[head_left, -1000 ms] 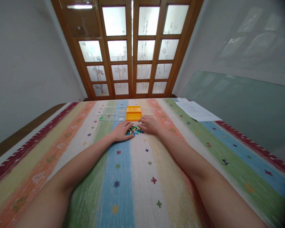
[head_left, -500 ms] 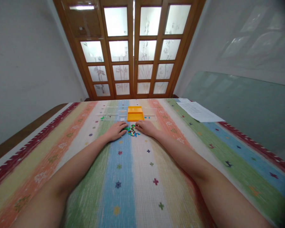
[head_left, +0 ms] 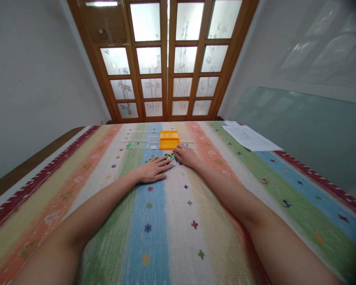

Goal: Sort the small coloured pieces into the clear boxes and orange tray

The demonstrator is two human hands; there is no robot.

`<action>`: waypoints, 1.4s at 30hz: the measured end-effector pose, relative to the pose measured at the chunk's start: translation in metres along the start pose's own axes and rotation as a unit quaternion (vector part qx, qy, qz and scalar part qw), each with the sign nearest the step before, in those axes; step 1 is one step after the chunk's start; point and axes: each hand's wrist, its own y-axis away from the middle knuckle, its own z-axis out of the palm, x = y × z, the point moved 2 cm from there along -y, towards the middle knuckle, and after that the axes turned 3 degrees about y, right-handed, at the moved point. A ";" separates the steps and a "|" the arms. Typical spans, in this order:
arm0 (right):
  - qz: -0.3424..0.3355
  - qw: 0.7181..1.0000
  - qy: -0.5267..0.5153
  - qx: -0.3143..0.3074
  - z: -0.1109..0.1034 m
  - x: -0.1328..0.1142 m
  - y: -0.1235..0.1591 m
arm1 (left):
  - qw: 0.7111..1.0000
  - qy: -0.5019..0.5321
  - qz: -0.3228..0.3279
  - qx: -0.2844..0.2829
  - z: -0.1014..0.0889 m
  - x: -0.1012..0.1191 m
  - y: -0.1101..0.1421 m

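Striped tablecloth bears tiny multicoloured pieces, left hand spread beside them, gripping nothing, right hand curled, hold unclear.

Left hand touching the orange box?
Apart. The head view shows a strip of tablecloth between the left hand and the near edge of the orange box.

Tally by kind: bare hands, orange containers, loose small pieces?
Left hand and right hand: 2
Orange container: 1
Small pieces: no count, too tiny and partly covered
Total, pieces excluded: 3
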 end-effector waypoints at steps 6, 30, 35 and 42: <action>-0.066 0.997 -0.040 -0.013 0.001 -0.003 0.000 | 0.999 -0.016 -0.045 -0.005 0.000 -0.014 0.007; -0.054 0.993 -0.099 0.017 0.005 0.007 0.000 | 0.999 -0.035 -0.012 -0.006 0.007 0.006 0.000; -0.081 0.991 -0.106 0.014 0.000 -0.002 -0.001 | 0.997 -0.059 -0.008 0.047 -0.002 -0.010 0.007; -0.085 0.987 -0.137 0.003 0.001 -0.017 -0.002 | 0.990 -0.042 0.004 0.133 -0.012 -0.018 0.010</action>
